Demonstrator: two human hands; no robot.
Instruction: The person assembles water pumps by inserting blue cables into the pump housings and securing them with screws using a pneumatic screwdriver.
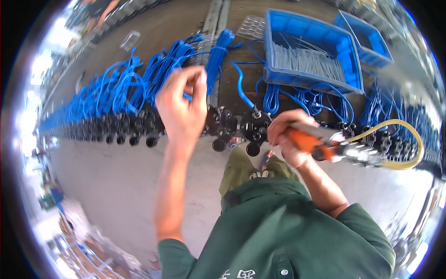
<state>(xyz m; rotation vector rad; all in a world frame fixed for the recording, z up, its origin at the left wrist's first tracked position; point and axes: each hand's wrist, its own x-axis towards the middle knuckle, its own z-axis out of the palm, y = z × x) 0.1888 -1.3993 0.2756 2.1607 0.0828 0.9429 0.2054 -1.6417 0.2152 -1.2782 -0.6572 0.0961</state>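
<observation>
My left hand is raised over the row of black round parts, in front of the blue cable bundles. Its fingers are curled to the thumb in a pinch; whether something small sits between them is hidden. My right hand is wrapped round an orange air tool with a metal end and a yellow hose, blurred by motion. Just left of that hand is a black round part with a blue cable rising from it. Another black part sits between my hands.
Coiled blue cables lie along the bench behind the long black row. A blue bin of thin white strips, seemingly cable ties, stands at the back right, beside a second blue bin. A clear tray lies left of the bins.
</observation>
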